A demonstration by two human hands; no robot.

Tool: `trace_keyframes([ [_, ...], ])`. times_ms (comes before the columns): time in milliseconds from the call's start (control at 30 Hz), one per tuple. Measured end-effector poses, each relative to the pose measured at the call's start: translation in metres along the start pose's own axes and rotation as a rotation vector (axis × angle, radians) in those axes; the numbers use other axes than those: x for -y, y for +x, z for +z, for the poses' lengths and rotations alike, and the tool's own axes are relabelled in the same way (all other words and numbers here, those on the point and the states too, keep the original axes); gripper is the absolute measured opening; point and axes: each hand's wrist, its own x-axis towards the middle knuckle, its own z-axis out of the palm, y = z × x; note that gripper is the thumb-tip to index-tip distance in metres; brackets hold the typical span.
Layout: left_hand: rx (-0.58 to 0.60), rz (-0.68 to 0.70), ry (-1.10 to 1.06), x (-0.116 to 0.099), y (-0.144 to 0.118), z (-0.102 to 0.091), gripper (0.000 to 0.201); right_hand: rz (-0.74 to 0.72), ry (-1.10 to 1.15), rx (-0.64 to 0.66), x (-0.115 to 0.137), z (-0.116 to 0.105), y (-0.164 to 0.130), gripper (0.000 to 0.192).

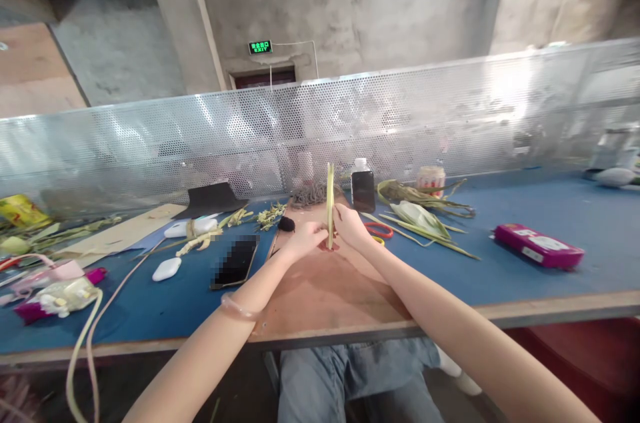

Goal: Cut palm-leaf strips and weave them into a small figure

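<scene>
Pinching an upright green leaf strip (pixel 330 200) between left hand (pixel 306 238) and right hand (pixel 350 226), fingers closed on its lower end, above the brown board (pixel 320 290) at the desk's (pixel 525 276) front edge, dark bottle (pixel 363 188) just behind, phone (pixel 235 262) left.

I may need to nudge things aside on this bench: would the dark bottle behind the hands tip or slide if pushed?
The dark bottle stands upright, taller than wide, so a push near its white cap would probably tip it. It looks full of dark liquid, likely heavy enough to resist sliding on the blue table. Push low, near its base.
</scene>
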Motion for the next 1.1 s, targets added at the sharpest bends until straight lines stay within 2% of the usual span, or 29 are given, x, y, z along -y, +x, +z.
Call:
trace_keyframes([
  [133, -0.053, 0.016, 0.070, -0.001, 0.001, 0.001, 0.017, 0.005, -0.201, 0.026, 0.005, -0.002, -0.003, 0.025],
  [233, -0.064, 0.024, 0.082, -0.001, 0.001, 0.000, 0.017, -0.008, -0.181, -0.008, 0.005, -0.003, -0.003, 0.016],
  [267, -0.064, 0.020, 0.081, -0.001, 0.001, 0.000, 0.016, -0.043, -0.152, -0.038, 0.004, -0.003, -0.003, 0.016],
  [333, -0.069, 0.014, 0.072, -0.001, 0.001, -0.001, 0.015, -0.163, -0.109, -0.086, 0.001, -0.003, -0.002, 0.036],
  [400, -0.077, 0.006, 0.060, 0.000, 0.002, -0.002, 0.014, -0.316, -0.103, -0.066, -0.003, -0.002, -0.001, 0.051],
  [467, -0.089, 0.000, 0.059, 0.002, 0.002, -0.003, 0.013, -0.431, -0.098, -0.007, -0.006, -0.001, 0.001, 0.049],
  [533, -0.104, -0.005, 0.081, 0.004, 0.003, -0.004, 0.014, -0.471, -0.067, 0.037, -0.009, 0.001, 0.002, 0.040],
  [633, -0.117, 0.004, 0.112, 0.006, 0.004, -0.005, 0.013, -0.409, -0.003, 0.086, -0.010, 0.005, 0.002, 0.036],
  [767, -0.158, 0.028, 0.067, 0.003, 0.004, -0.005, 0.010, -0.308, 0.070, 0.137, -0.007, 0.005, 0.001, 0.045],
  [900, -0.170, 0.044, -0.007, 0.002, 0.005, -0.004, 0.010, -0.239, 0.140, 0.099, -0.007, 0.004, 0.002, 0.053],
  [1100, -0.211, 0.036, -0.042, 0.009, 0.007, -0.005, 0.016, -0.203, 0.190, 0.041, -0.007, 0.003, 0.002, 0.038],
])
